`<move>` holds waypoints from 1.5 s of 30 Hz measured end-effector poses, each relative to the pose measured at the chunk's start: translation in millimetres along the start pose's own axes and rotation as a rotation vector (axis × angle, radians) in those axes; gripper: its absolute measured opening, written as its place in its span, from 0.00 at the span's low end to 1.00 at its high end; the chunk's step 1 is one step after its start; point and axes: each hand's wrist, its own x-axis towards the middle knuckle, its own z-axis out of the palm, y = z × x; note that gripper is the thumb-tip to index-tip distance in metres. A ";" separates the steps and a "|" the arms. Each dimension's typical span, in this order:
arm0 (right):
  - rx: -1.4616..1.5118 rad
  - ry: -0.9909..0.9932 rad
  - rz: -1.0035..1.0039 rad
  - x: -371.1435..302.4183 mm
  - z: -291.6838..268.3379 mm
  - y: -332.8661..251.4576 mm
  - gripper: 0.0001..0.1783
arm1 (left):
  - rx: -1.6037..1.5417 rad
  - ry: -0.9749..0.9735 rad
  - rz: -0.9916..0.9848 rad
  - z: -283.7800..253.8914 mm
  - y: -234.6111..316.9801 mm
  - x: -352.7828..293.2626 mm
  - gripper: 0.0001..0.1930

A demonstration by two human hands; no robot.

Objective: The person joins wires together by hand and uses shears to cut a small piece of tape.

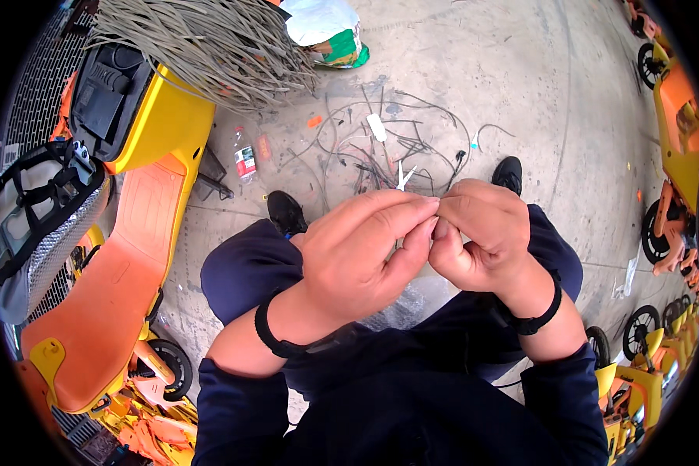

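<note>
Grey concrete floor [474, 70] in daylight, orange-and-yellow scooters [124, 256] around, perhaps a workshop yard.

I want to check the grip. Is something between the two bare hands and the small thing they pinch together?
Nothing visible does. The left hand and right hand meet fingertip to fingertip above the dark blue trousers. The pinched piece itself is hidden by the fingers. The tangle of thin dark wires lies apart on the concrete floor.

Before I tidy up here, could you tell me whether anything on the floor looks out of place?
Yes: cut wires lie tangled on the concrete beyond the shoes, with a small bottle tipped over beside the yellow scooter.
</note>
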 end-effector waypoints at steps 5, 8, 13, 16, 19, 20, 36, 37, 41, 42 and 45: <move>0.003 -0.011 0.004 -0.9 -1.4 -0.4 0.04 | -0.040 -0.035 -0.011 -2.7 -1.9 -0.9 0.09; 0.174 -0.092 0.120 0.1 -8.5 -4.0 0.01 | -0.219 -0.050 -0.221 -3.7 3.5 1.7 0.09; 0.428 -0.136 0.297 -3.0 -8.6 -2.9 0.06 | -0.304 -0.208 -0.264 -12.4 -2.1 5.5 0.06; 0.357 -0.292 0.357 3.5 -16.2 -5.8 0.09 | -0.185 -0.212 -0.134 -13.8 -5.8 8.4 0.05; 0.310 -0.247 0.225 3.5 -13.7 -6.3 0.11 | -0.170 -0.187 -0.125 -13.0 -5.7 10.5 0.06; 0.310 -0.247 0.226 4.8 -16.2 -6.6 0.11 | -0.170 -0.188 -0.126 -15.0 -5.0 10.9 0.06; 0.062 -0.149 0.012 9.2 -11.0 4.4 0.07 | -0.473 -0.139 -0.494 -16.9 -3.0 0.9 0.18; 0.062 -0.150 0.012 9.3 -10.1 3.7 0.07 | -0.498 -0.148 -0.514 -17.9 -2.7 1.6 0.18; 0.090 -0.170 0.133 7.8 -8.9 -1.7 0.03 | -0.456 -0.180 -0.517 -21.7 -0.6 3.7 0.17; 0.130 -0.180 0.209 7.0 -9.4 -3.3 0.02 | -0.433 -0.173 -0.495 -21.5 0.1 3.7 0.17; 0.222 -0.143 0.326 3.9 -6.6 -6.5 0.04 | -0.393 -0.152 -0.440 -19.6 1.2 2.5 0.17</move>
